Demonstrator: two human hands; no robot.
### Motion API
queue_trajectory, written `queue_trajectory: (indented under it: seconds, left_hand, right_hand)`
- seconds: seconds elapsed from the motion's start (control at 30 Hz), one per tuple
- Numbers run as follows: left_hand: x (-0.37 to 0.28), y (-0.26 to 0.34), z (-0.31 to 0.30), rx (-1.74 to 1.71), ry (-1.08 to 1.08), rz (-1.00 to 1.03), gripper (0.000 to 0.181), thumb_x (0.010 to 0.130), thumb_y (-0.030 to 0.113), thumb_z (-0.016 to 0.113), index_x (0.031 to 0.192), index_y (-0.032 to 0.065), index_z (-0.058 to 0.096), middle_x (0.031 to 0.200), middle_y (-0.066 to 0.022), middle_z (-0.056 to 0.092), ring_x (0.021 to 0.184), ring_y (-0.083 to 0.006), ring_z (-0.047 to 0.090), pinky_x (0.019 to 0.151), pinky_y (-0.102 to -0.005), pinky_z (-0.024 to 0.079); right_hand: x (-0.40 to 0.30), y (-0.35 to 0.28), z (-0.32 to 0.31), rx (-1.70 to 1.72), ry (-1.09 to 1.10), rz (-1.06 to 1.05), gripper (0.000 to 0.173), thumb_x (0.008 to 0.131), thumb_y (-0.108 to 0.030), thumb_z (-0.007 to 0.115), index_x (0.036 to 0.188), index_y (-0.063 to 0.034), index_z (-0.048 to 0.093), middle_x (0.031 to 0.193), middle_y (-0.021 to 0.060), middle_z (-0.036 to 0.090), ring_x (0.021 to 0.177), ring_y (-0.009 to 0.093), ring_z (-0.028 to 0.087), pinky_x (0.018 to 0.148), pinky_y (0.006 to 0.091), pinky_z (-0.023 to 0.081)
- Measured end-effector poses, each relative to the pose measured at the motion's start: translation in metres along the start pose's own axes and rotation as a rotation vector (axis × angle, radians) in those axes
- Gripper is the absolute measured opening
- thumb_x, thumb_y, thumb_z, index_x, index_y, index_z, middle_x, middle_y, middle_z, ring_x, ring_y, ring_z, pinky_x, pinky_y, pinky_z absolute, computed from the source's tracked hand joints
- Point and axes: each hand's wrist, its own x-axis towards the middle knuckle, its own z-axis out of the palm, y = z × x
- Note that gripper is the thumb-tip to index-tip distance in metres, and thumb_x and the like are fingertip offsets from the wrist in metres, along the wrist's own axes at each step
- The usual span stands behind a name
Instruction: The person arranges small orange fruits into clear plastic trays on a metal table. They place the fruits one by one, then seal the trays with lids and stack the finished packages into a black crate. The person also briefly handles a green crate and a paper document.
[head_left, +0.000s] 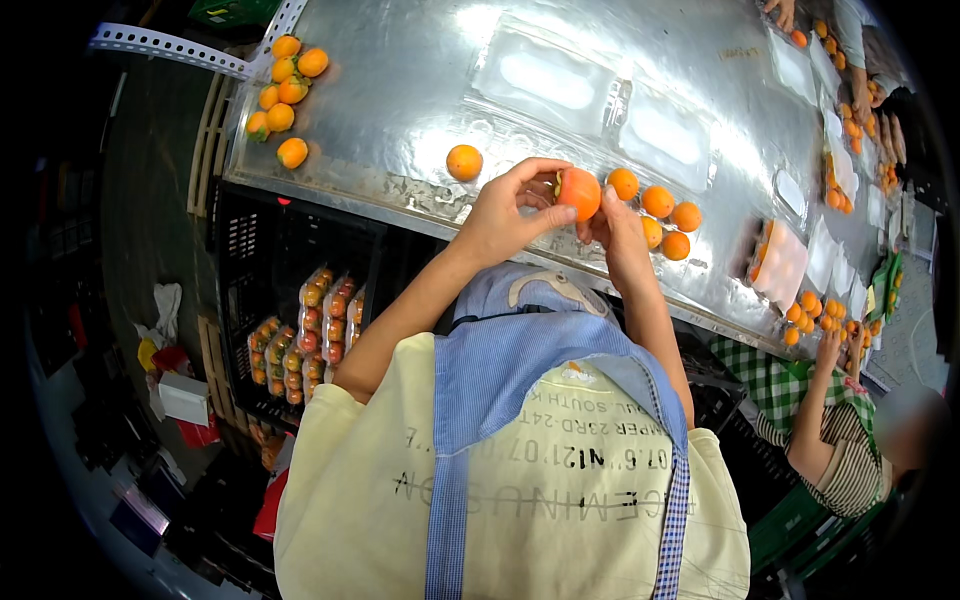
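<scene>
An orange-red persimmon with a green calyx is held just above the near part of the metal table. My left hand grips it from the left, thumb below and fingers above. On its other side, my right hand holds it with thumb and fingertips. Close to the right hand, several paler orange persimmons sit in rows in what looks like a clear plastic tray, partly hidden by that hand. A single persimmon rests left of my hands. More persimmons lie in a loose group at the table's left end.
Clear plastic sheets or trays lie farther back. A filled pack stands at the right. Below the table's left side, a black crate holds packed fruit. A co-worker's hands are at the right; another person's hands are across the table.
</scene>
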Motion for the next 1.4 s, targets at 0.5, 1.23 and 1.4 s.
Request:
queue_trajectory:
  seconds: [0.5, 1.23, 1.4]
  left_hand:
    - [-0.004, -0.005, 0.011, -0.001, 0.085, -0.120, 0.026, 0.088, 0.024, 0.063, 0.101, 0.0022, 0.056, 0.090, -0.0065, 0.060, 0.077, -0.0109, 0.059, 0.066, -0.0247, 0.048]
    - [-0.011, 0.008, 0.023, 0.793, 0.216, 0.501, 0.026, 0.077, 0.010, 0.069, 0.099, 0.0022, 0.059, 0.083, -0.0118, 0.067, 0.070, -0.0243, 0.068, 0.060, -0.0311, 0.053]
    - [-0.012, 0.003, 0.020, 0.709, 0.190, 0.392, 0.022, 0.079, 0.009, 0.066, 0.098, 0.0020, 0.059, 0.083, -0.0125, 0.068, 0.071, -0.0234, 0.069, 0.061, -0.0301, 0.054]
  right_hand:
    - [-0.010, 0.008, -0.001, 0.169, 0.006, -0.194, 0.047, 0.094, -0.038, 0.053, 0.118, 0.0017, 0.053, 0.095, 0.0067, 0.062, 0.075, 0.011, 0.055, 0.065, 0.0239, 0.045]
    - [-0.015, 0.007, 0.016, 0.460, 0.080, 0.091, 0.049, 0.096, -0.046, 0.044, 0.114, -0.0009, 0.053, 0.085, 0.0085, 0.064, 0.065, 0.009, 0.057, 0.056, 0.0209, 0.048]
    - [-0.015, 0.011, 0.013, 0.476, 0.038, 0.067, 0.050, 0.096, -0.045, 0.044, 0.117, 0.0004, 0.052, 0.086, 0.0082, 0.063, 0.066, 0.010, 0.057, 0.057, 0.0208, 0.047]
